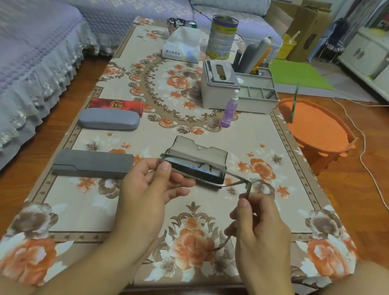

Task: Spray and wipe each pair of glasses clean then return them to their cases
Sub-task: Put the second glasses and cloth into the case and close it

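Seen from the head camera, a low table point(284, 141) with a flowered cloth stands between a grey-purple sofa point(32, 48) on the left and an orange stool point(316, 128) on the right. Above the middle of the table the person holds a pair of glasses point(210, 172) with a thin metal frame. The left hand point(151, 188) pinches the frame at its left end between thumb and curled fingers. The right hand point(259, 227) pinches one temple arm close to the hinge, and this arm hangs down under the hand. Just behind the glasses an open case point(200, 152) lies on the cloth with its lid up. To the left lie three closed cases: a flat grey case point(92, 163) nearest, a rounded grey case point(109, 119) behind it, and a red case point(116, 105) touching that one at the back. A purple spray bottle point(230, 110) stands upright near a grey tissue box point(218, 85) and a grey organiser point(258, 94).
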